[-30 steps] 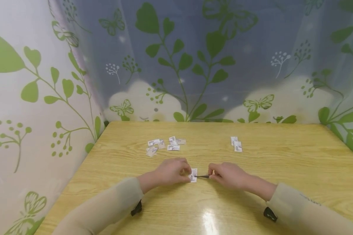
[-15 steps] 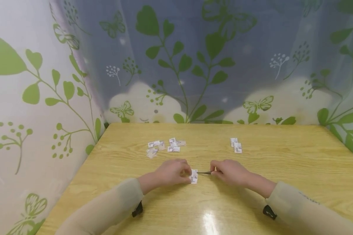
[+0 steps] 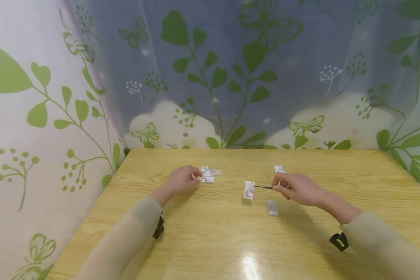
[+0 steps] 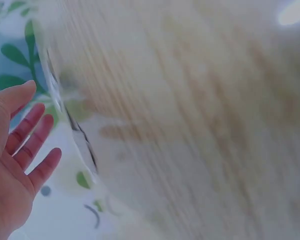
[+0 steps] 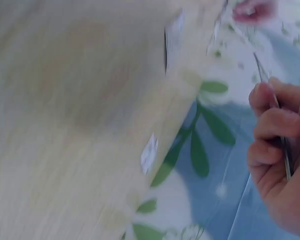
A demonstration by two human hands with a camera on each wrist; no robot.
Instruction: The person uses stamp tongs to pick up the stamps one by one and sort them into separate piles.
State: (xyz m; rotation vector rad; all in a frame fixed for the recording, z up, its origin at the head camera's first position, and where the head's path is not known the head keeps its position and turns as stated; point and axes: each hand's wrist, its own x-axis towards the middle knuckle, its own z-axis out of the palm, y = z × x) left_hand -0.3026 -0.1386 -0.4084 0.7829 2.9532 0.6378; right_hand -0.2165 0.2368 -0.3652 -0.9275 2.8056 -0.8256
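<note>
My right hand [image 3: 297, 188] grips slim dark metal tweezers [image 3: 263, 187], held between thumb and fingers with the shaft along the palm in the right wrist view. From the tweezers' tip hangs a small white printed card [image 3: 249, 190], casting a shadow on the table. A greyish printed piece [image 3: 272, 207] lies below and right of it. My left hand [image 3: 182, 181] hovers at the left group of cards, its fingertips overlapping them in the head view. In the left wrist view the left hand [image 4: 15, 160] shows spread, relaxed fingers holding nothing.
Several small printed cards [image 3: 207, 179] lie in the left group, partly hidden by my left hand. Another card [image 3: 278, 169] sits toward the back right, partly behind my right hand. The wooden table [image 3: 203, 237] ends at a leaf-patterned cloth [image 3: 210, 77] behind.
My left hand has left the middle and moved back left to the card group. My right hand has moved back right, lifting a card with the tweezers. The greyish piece now lies near it.
</note>
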